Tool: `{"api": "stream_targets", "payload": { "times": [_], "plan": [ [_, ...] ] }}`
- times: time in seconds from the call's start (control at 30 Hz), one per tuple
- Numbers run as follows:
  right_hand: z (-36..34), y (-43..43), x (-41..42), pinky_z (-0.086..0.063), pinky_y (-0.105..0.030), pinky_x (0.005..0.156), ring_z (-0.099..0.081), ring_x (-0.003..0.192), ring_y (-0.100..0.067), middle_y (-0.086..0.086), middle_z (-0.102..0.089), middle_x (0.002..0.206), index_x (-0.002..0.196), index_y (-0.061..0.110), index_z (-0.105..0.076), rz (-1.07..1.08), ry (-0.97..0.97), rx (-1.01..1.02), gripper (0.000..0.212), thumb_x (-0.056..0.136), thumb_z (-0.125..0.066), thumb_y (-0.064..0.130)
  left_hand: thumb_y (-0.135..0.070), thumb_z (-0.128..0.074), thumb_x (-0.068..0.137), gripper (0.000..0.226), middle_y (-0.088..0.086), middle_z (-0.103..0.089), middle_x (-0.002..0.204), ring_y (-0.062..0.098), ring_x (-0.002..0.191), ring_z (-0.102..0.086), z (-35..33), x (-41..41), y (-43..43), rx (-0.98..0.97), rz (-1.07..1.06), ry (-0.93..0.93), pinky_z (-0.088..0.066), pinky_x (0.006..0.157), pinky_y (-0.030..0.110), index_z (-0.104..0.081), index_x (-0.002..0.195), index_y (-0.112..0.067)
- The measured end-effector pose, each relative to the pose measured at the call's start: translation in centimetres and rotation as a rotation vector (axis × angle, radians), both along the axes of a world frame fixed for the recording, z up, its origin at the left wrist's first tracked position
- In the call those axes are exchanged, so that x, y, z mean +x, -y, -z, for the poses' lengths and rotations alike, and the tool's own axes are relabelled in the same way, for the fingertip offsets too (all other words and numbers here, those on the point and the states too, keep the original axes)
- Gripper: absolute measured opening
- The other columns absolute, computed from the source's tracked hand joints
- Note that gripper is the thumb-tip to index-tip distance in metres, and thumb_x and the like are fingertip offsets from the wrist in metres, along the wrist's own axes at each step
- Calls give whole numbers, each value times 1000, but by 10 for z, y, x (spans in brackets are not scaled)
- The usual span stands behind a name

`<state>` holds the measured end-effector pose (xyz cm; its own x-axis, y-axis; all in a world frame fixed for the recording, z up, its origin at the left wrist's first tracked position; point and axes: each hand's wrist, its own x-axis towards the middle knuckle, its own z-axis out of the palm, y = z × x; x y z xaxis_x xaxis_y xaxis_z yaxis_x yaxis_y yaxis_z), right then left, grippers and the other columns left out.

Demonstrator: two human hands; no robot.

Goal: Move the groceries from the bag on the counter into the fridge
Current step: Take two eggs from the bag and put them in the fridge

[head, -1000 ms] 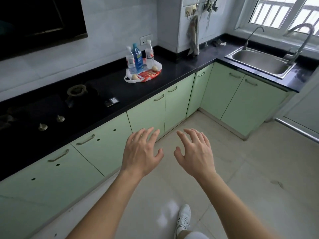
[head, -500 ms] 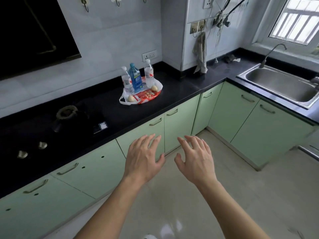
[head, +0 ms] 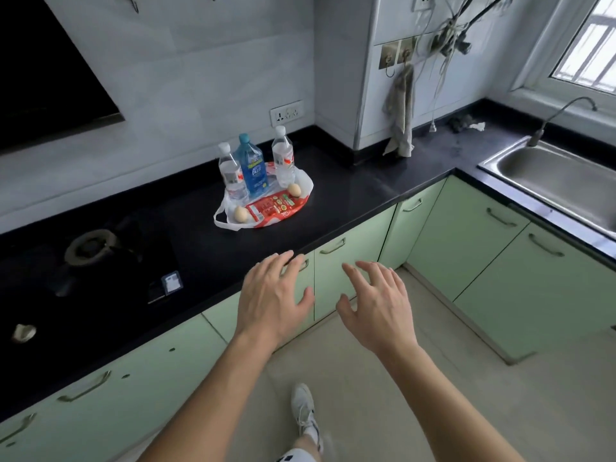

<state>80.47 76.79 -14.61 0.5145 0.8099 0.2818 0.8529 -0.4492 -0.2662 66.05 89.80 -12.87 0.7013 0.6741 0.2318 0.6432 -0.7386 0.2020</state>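
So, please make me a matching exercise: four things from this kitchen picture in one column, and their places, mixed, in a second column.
Things:
1. blue plastic bottle
2. red flat snack packet
3. grey cloth
4. steel sink

Places:
A. hanging from a wall hook
B. standing between two clear bottles
C. set in the counter under the window
D. lying between two eggs on the white bag

Pairs: 1-B, 2-D, 3-A, 4-C

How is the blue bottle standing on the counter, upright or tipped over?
Upright. The blue bottle stands on the spread bag with its cap on top, between two clear bottles.
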Motion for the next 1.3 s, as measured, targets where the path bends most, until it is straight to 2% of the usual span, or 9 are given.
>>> {"api": "stream_targets", "payload": {
  "times": [0.27,0.37,0.67,0.87,1.0,1.07,1.17,1.3],
  "plan": [
    [-5,-136,77,-43,-46,105,-59,122,-29,-6,-65,129,134,20,-62,-4,11,4,53,83,-67,36,-49,-44,86,59,1,-58,137,19,127,-51,-6,60,-129,4,-25,10,-46,101,38,-55,135,-18],
    [-3,-173,95,-45,-50,107,-56,126,-30,-6,-64,129,134,19,-62,-25,-24,19,54,83,-68,35,-50,-43,86,59,2,-59,134,19,125,-53,-8,73,-164,-4,-43,-4,-48,100,38,-55,134,-18],
    [15,-251,136,-45,-53,105,-59,123,-30,-6,-66,125,129,17,-65,-109,-106,31,52,81,-59,35,-49,-47,85,57,3,-62,129,21,119,-57,11,96,-230,-49,-159,4,-49,99,39,-57,130,-16],
    [23,-306,184,-46,-52,103,-60,120,-30,-6,-67,123,129,16,-64,-211,-111,46,49,84,-58,33,-54,-41,86,62,0,-62,130,18,116,-59,25,120,-261,-83,-305,-12,-53,92,35,-56,134,-17],
    [29,-345,223,-47,-51,103,-61,121,-31,-7,-67,124,128,17,-64,-297,-122,9,48,86,-56,39,-48,-54,88,56,1,-62,131,18,118,-59,37,140,-277,-116,-423,7,-53,93,35,-55,135,-16],
    [32,-361,238,-49,-50,101,-62,118,-31,-8,-68,123,127,17,-65,-342,-128,-10,49,86,-54,42,-48,-54,88,56,0,-63,130,18,117,-59,42,147,-282,-145,-489,2,-53,92,34,-55,134,-17],
    [37,-380,257,-53,-50,96,-64,114,-33,-9,-68,121,125,15,-66,-421,-128,-35,48,85,-58,41,-47,-59,86,51,-4,-64,120,16,105,-62,46,153,-286,-179,-601,26,-55,82,32,-54,128,-20],
    [49,-403,269,-55,-49,88,-65,111,-36,-11,-68,120,126,14,-65,-479,-145,-78,50,79,-74,30,-35,-72,81,34,-4,-66,101,19,88,-63,48,155,-289,-194,-728,109,-53,66,32,-57,107,-19]
  ]
}}
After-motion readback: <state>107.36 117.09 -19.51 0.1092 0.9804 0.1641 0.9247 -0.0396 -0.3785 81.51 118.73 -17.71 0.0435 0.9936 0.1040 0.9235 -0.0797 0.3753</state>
